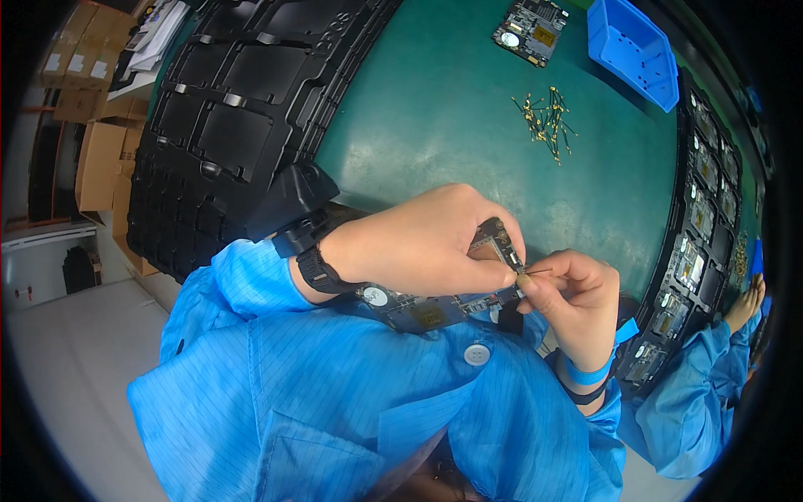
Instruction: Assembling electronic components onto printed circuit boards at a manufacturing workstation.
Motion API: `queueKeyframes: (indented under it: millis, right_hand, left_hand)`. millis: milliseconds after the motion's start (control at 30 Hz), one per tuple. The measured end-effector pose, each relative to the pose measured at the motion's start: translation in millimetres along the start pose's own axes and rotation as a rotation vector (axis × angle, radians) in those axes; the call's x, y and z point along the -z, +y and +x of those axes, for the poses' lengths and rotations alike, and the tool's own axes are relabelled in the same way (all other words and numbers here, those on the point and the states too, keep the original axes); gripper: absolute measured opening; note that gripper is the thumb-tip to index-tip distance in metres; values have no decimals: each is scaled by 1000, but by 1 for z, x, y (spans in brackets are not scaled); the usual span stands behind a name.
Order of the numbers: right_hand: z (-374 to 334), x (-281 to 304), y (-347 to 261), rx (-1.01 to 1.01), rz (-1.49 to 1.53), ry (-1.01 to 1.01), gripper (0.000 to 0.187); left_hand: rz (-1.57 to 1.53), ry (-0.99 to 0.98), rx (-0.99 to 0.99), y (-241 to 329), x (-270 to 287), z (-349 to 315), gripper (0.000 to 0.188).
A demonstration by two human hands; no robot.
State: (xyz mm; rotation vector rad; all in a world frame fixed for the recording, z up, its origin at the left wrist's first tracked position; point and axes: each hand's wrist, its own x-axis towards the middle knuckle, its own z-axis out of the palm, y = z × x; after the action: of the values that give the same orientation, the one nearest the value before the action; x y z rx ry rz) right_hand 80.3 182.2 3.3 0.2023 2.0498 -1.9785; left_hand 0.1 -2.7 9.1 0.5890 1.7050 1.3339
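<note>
Close to my body, my left hand is closed on a dark circuit board, its thumb and fingers near the board's right end. The board is tilted, with a round white sticker and a gold-brown square showing; my hand covers much of it. Opposite it, my right hand pinches a short thin cable by the board's edge, where both thumbs almost meet. The fingertips hide the cable's end, so I cannot tell if it touches the board. Farther off on the green mat lies a loose pile of similar cables with gold-coloured ends.
Another circuit board and a blue bin stand at the far right. Black moulded trays rise on the left. A black tray of boards lines the right, beyond which a co-worker's hand and blue sleeve show.
</note>
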Motion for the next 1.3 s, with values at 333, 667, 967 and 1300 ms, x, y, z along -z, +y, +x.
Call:
queueKeyframes:
  millis: [333, 667, 967, 1300]
  right_hand:
    - [-1, 0, -1, 2, -16, -12, 5]
    - [-2, 1, -1, 23, -71, -13, 4]
    - [-1, 0, -3, 37, -93, 5, 3]
    - [4, 11, 10, 69, 364, -63, 19]
  left_hand:
    - [-2, -12, -13, 0, 0, -1, 18]
    - [-12, -1, -17, 0, -1, 0, 18]
    - [38, 2, 14, 3, 0, 0, 20]
    - [12, -4, -55, 0, 6, 2, 17]
